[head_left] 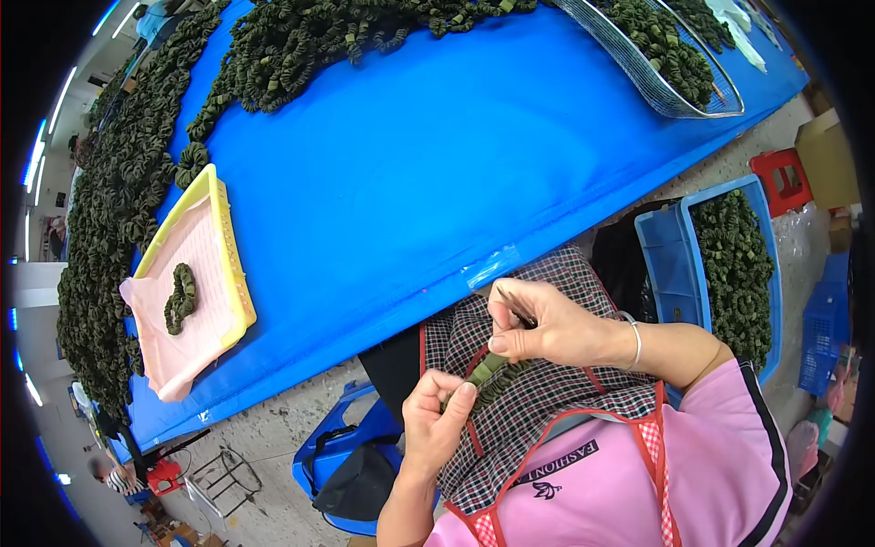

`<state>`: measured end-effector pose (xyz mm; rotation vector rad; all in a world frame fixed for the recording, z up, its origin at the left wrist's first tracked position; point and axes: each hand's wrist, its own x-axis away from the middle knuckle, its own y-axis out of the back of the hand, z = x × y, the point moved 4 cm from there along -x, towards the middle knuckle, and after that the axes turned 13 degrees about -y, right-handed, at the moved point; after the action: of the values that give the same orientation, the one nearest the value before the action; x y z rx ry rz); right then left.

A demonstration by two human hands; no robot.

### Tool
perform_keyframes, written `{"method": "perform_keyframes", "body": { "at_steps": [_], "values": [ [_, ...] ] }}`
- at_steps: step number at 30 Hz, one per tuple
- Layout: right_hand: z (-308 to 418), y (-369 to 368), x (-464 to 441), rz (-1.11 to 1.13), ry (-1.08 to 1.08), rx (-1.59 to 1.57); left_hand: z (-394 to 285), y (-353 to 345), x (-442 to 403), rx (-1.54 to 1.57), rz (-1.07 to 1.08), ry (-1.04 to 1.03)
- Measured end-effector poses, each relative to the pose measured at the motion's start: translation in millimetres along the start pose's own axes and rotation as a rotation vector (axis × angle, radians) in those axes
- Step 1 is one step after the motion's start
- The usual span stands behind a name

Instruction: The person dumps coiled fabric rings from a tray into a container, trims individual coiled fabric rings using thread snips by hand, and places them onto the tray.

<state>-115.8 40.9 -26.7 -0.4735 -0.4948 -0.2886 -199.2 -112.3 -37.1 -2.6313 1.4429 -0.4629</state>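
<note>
My left hand is closed, with thumb and fingers pinching a dark green gathered fabric band that has a lighter flat stretch. Above it, my right hand wraps round a slim dark pointed tool, perhaps tweezers or snips; its exact kind is hard to make out. The right fingertips are close to the upper end of the band. Both hands are over the checked apron on my lap, just in front of the table edge.
A blue-covered table bears heaps of similar green bands. On it stand a yellow tray with pink lining and one band, and a wire basket. A blue crate of bands is at right, near a red stool.
</note>
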Motion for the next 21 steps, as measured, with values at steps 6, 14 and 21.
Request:
{"method": "perform_keyframes", "body": {
  "at_steps": [6,14,21],
  "values": [
    [3,-13,-1,-0.027,0.112,0.19,-25,-18,-10,-0.557,0.068,-0.337],
    [16,-9,7,-0.029,0.183,0.247,-18,4,0,-0.279,0.047,-0.098],
    [12,-4,-3,-0.001,0.09,0.134,-2,10,-8,0.292,0.077,0.151]
  ]
}}
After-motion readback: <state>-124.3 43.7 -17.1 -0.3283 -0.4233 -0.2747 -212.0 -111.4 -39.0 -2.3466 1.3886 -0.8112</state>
